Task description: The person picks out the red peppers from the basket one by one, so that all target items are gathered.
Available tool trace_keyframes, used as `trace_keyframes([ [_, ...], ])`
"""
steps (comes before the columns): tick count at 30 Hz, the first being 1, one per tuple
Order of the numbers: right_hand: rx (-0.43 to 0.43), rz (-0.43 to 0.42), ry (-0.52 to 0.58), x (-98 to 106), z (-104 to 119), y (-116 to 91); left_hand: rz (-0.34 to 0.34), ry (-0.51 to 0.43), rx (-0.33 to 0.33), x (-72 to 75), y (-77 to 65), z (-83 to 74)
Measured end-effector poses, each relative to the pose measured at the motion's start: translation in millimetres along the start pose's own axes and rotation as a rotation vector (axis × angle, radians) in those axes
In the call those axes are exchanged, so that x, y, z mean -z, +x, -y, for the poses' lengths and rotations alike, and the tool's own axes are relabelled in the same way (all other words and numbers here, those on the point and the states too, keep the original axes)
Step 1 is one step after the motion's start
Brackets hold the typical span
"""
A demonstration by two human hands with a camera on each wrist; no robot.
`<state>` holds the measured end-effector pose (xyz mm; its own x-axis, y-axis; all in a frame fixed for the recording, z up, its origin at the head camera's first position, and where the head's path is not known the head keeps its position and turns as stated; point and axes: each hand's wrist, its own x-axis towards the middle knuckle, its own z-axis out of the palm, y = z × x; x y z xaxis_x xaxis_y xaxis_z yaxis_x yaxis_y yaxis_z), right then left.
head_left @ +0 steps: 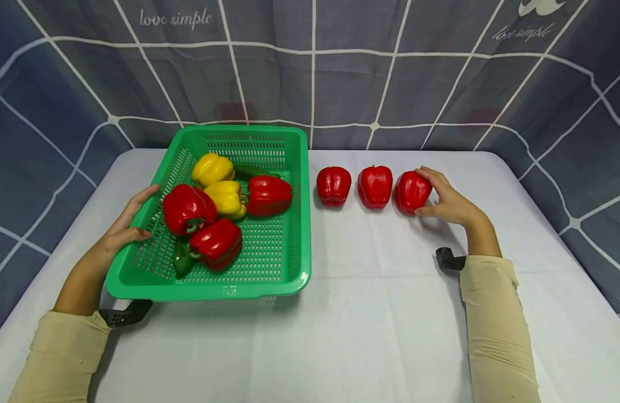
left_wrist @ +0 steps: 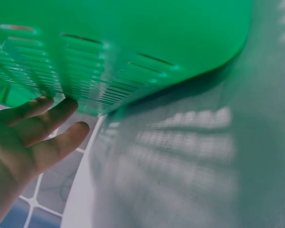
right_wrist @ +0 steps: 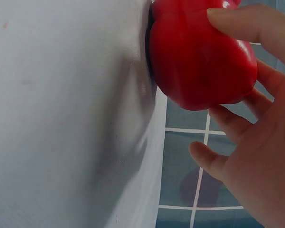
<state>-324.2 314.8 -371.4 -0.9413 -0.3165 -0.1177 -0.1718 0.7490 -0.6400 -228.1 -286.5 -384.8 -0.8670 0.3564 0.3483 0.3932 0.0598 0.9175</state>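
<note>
My left hand (head_left: 120,230) grips the left side of a green plastic basket (head_left: 304,224), thumb over the rim and fingers against the slotted outer wall (left_wrist: 85,52). A shadow shows beneath the basket in the left wrist view. Inside lie red bell peppers (head_left: 216,244), yellow bell peppers (head_left: 212,169) and dark green peppers (head_left: 182,258). At the right, my right hand (head_left: 451,202) holds a red bell pepper (head_left: 409,193) between thumb and fingers; it stands on the table at the end of a row. Two more red bell peppers, one in the middle (head_left: 375,187) and one nearest the basket (head_left: 333,186), complete that row.
A white cloth covers the table (head_left: 370,330). Behind it and at both sides hangs a dark grey-blue curtain (head_left: 350,84) with white grid lines. Each wrist wears a black strap, as on the right wrist (head_left: 450,259).
</note>
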Motion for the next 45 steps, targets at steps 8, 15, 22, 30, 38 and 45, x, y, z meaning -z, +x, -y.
trace_keyframes([
  [8, 0.023, -0.017, -0.029, -1, 0, 3, 0.005, -0.061, -0.029, -1.4, -0.5, -2.2],
  [15, 0.042, -0.041, -0.044, -2, 1, 2, 0.009, -0.030, -0.049, -2.3, 0.3, -1.5],
  [22, 0.053, -0.050, -0.060, -5, 4, 8, 0.002, 0.023, 0.014, 2.3, -3.9, -8.0],
  [30, 0.060, -0.053, -0.071, -3, 4, 0, 0.035, -0.075, 0.097, -2.5, -4.1, -13.1],
  [38, 0.100, -0.076, -0.086, -2, 4, -4, 0.023, -0.035, 0.145, -4.8, -5.2, -16.9],
  [45, 0.083, -0.091, -0.103, -1, 6, -6, 0.022, -0.030, 0.185, -4.8, -7.4, -20.6],
])
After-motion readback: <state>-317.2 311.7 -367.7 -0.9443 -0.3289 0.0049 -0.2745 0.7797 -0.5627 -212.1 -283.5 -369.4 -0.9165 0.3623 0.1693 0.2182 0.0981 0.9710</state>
